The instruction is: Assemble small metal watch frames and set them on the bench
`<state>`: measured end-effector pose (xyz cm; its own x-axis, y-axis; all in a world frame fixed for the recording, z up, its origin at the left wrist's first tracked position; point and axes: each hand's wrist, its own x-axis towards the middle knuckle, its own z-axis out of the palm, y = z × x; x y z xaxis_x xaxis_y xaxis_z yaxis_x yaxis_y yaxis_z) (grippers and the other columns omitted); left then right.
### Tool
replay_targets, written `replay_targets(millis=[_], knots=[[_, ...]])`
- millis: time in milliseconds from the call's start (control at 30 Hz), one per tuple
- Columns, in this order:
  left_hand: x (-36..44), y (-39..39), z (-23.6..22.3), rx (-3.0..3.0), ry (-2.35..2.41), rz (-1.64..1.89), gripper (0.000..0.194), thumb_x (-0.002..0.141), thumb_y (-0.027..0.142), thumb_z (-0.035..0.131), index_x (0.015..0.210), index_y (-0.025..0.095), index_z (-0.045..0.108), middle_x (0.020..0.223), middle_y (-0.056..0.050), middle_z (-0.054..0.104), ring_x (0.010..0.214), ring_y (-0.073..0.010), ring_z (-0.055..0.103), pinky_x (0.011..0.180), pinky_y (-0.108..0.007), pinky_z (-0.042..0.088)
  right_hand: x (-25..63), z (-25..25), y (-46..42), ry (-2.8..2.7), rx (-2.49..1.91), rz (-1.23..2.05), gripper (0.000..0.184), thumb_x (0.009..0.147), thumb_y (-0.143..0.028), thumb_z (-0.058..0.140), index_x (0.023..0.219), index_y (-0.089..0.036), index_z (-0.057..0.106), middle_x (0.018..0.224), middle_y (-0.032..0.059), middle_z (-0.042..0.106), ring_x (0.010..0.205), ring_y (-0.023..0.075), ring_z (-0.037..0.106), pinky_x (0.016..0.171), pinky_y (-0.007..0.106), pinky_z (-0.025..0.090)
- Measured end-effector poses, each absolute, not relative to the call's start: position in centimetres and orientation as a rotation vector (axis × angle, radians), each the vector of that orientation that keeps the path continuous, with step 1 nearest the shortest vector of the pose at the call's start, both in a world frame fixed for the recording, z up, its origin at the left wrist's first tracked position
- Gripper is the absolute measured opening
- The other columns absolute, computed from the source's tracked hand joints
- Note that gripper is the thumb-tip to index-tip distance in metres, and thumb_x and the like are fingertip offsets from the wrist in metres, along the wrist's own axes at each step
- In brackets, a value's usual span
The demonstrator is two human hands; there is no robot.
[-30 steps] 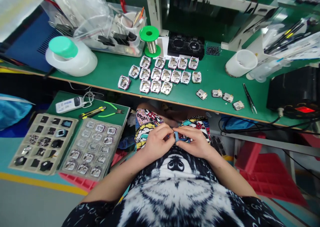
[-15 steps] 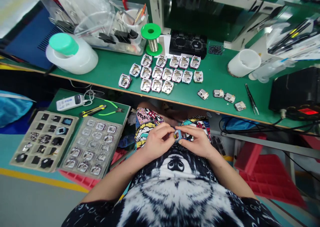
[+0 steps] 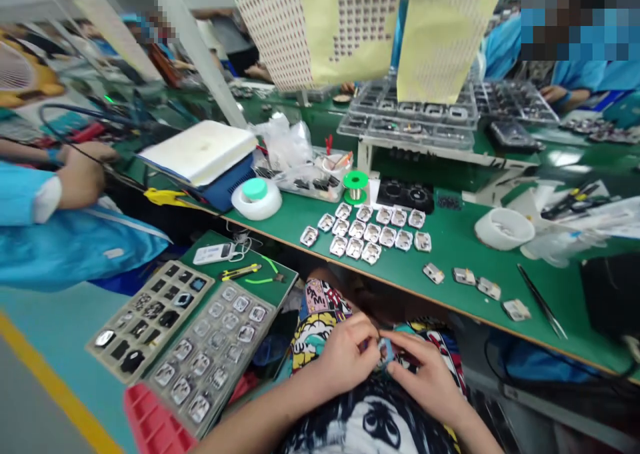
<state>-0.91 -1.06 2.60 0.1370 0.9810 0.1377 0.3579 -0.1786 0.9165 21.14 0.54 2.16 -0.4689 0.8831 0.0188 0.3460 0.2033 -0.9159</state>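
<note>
In the head view, the right hand (image 3: 425, 372) pinches a small blue part (image 3: 387, 353) at its fingertips; the left hand (image 3: 350, 353) bunches just beside, its hold unclear. The part's long axis seemingly crosses the line between them.

View has swung up and to the left. Counter (image 3: 453, 241) and its contents now sit lower and farther right in view, likewise left hand (image 3: 350, 354) and right hand (image 3: 427, 374). Small blue frame (image 3: 387, 350), edge-on a second ago, now shows its opening. New in view: hanging yellow sheets (image 3: 430, 41); at left, a co-worker's blue sleeve (image 3: 23, 194) and bare forearm (image 3: 83, 177); at upper right, another co-worker's hand (image 3: 554, 94). Black unit (image 3: 613, 294) is cut by the right edge; its red readout has left view.
</note>
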Motion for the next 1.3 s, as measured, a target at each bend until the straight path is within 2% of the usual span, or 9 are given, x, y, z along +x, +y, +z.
replay_targets(millis=[133,267,500,600,667,733,967,1167,1300], knots=[[-1.1,-0.1,2.1,1.203,1.279,1.084,0.02,0.082,0.018,0.054,0.075,0.02,0.074,0.079,-0.005,0.065,0.074,-0.0192,0.06,0.068,-0.03,0.043,21.9,2.3,0.7,-1.561,-1.229,1.483,0.041,0.089,-0.048,0.081,0.124,-0.027,0.082,0.124,0.0134,0.081,0.11,0.0334,0.08,0.098,0.044,0.066],[-0.6,0.8,1.1,0.947,1.227,1.046,0.018,0.075,0.026,0.053,0.06,0.02,0.059,0.059,-0.001,0.051,0.06,-0.0164,0.046,0.057,-0.028,0.031,22.4,2.8,0.7,-1.294,-1.289,1.498,0.049,0.084,-0.059,0.081,0.121,-0.026,0.082,0.104,0.0138,0.083,0.094,0.0343,0.081,0.086,0.044,0.068],[1.7,1.6,0.3,0.789,1.093,1.021,0.024,0.086,0.038,0.059,0.091,0.017,0.07,0.047,0.009,0.035,0.043,-0.0113,0.027,0.045,-0.025,0.019,22.4,3.6,1.0,-1.168,-1.302,1.27,0.046,0.081,-0.052,0.086,0.118,-0.025,0.077,0.119,0.0158,0.081,0.104,0.0336,0.081,0.092,0.039,0.068],[2.0,1.5,0.8,0.696,0.957,1.063,0.037,0.08,0.032,0.071,0.113,0.016,0.073,0.059,0.004,0.055,0.046,-0.0119,0.045,0.046,-0.023,0.034,22.0,3.5,0.8,-1.159,-1.312,1.205,0.045,0.084,-0.048,0.085,0.12,-0.025,0.074,0.126,0.0152,0.079,0.108,0.0305,0.08,0.096,0.034,0.067],[1.8,1.2,1.3,0.632,0.836,1.094,0.054,0.071,0.024,0.08,0.124,0.018,0.073,0.09,-0.003,0.069,0.063,-0.0148,0.062,0.054,-0.025,0.048,21.7,3.0,0.7,-1.167,-1.301,1.196,0.045,0.084,-0.045,0.086,0.122,-0.026,0.072,0.128,0.014,0.078,0.112,0.0291,0.079,0.097,0.031,0.066],[1.5,0.8,1.7,0.577,0.746,1.09,0.065,0.066,0.022,0.089,0.129,0.021,0.073,0.115,-0.008,0.069,0.074,-0.016,0.067,0.06,-0.027,0.054,21.2,2.4,0.5,-1.195,-1.266,1.217,0.045,0.083,-0.043,0.088,0.121,-0.027,0.072,0.126,0.0131,0.078,0.112,0.0291,0.079,0.096,0.032,0.067],[1.4,0.2,1.2,0.635,0.755,1.095,0.067,0.069,0.037,0.104,0.126,0.016,0.076,0.074,-0.002,0.066,0.062,-0.0124,0.059,0.065,-0.026,0.049,20.6,0.7,0.2,-1.181,-1.188,1.377,0.045,0.082,-0.041,0.089,0.122,-0.026,0.073,0.123,0.0148,0.08,0.11,0.0334,0.08,0.093,0.04,0.069],[2.5,0.5,1.5,0.589,0.777,1.18,0.065,0.069,0.036,0.104,0.124,0.016,0.078,0.096,-0.011,0.077,0.075,-0.0152,0.066,0.066,-0.025,0.046,20.9,0.1,0.5,-1.078,-1.188,1.43,0.05,0.082,-0.039,0.091,0.125,-0.025,0.069,0.13,0.0156,0.076,0.117,0.031,0.077,0.102,0.04,0.064],[1.8,0.2,2.3,0.637,0.839,1.152,0.056,0.071,0.037,0.102,0.118,0.016,0.081,0.101,-0.01,0.075,0.079,-0.018,0.068,0.065,-0.025,0.048,19.4,0.9,0.1,-1.017,-1.146,1.475,0.044,0.086,-0.039,0.088,0.123,-0.026,0.068,0.123,0.0118,0.076,0.113,0.0262,0.075,0.099,0.036,0.062]])
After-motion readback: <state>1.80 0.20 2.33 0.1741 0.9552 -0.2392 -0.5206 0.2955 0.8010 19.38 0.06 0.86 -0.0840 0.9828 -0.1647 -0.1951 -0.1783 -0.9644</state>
